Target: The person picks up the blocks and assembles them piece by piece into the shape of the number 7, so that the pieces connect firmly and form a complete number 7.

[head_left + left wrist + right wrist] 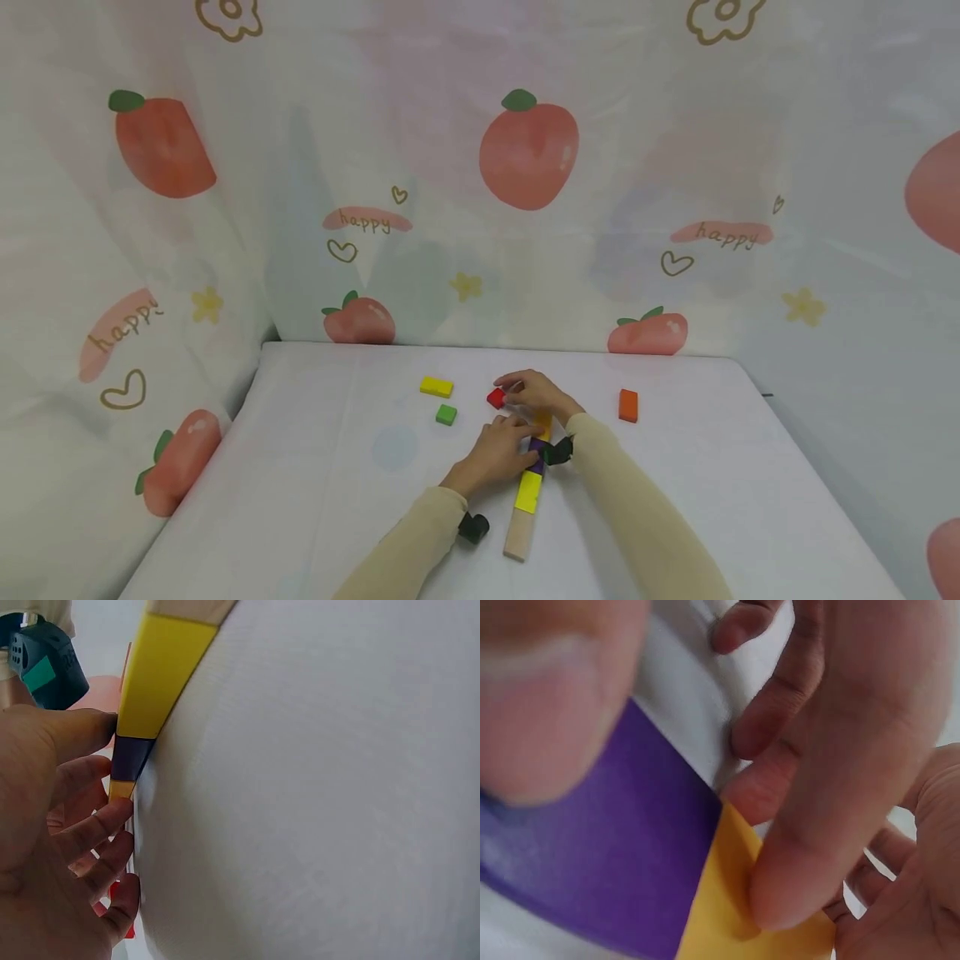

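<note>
A straight row of wooden blocks lies on the table: a plain wood block (519, 535), a yellow block (528, 492), a purple block (649, 847) and an orange-yellow block (724, 885) at the far end. My left hand (497, 448) rests against the row's left side. Its thumb touches the purple block and its index fingertip presses on the orange-yellow one, as the right wrist view shows. Farther back, my right hand (536, 392) reaches leftward past the row's far end, pinching a small red block (496, 397) at its fingertips. Its hold is partly hidden.
To the left of the hands lie a yellow block (437, 386) and a green block (446, 414). An orange block (628, 406) lies on the right. The white-covered table (300, 467) meets a fruit-printed curtain (525, 275) at its back edge.
</note>
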A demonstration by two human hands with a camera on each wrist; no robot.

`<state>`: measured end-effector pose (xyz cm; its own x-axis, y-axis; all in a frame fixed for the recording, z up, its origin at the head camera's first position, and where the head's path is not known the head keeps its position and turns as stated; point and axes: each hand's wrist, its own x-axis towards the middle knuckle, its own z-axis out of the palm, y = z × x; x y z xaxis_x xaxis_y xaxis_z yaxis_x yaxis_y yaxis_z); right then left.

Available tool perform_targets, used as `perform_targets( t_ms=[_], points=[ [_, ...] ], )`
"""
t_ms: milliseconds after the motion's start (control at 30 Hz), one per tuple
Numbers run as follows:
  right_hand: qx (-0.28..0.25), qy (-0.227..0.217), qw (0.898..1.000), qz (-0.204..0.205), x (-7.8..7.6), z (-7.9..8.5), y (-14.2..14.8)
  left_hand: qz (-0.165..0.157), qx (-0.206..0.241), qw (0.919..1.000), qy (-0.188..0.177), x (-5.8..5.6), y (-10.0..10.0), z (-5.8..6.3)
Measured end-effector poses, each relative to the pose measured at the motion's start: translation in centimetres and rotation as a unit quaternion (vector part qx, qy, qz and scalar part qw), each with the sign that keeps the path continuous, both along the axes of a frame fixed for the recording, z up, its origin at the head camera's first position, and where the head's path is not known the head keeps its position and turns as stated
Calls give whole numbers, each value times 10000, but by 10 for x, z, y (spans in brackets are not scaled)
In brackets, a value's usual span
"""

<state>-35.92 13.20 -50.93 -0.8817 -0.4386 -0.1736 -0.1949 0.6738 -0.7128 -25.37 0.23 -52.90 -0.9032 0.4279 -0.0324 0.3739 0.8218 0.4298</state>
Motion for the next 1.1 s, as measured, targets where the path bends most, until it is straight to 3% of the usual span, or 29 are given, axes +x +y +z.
perform_targets(
  t_ms=[333, 733, 1100],
  points=[
    [459, 134, 9988, -74, 2, -3, -5, -102, 43, 9999, 44, 1, -1, 2],
    [327, 284, 9990, -75, 6, -4, -5, -94, 63, 9999, 20, 1, 0, 1],
    [281, 297, 9978, -518, 11, -1, -8, -51, 5, 10000, 67, 1, 1, 0]
  ],
)
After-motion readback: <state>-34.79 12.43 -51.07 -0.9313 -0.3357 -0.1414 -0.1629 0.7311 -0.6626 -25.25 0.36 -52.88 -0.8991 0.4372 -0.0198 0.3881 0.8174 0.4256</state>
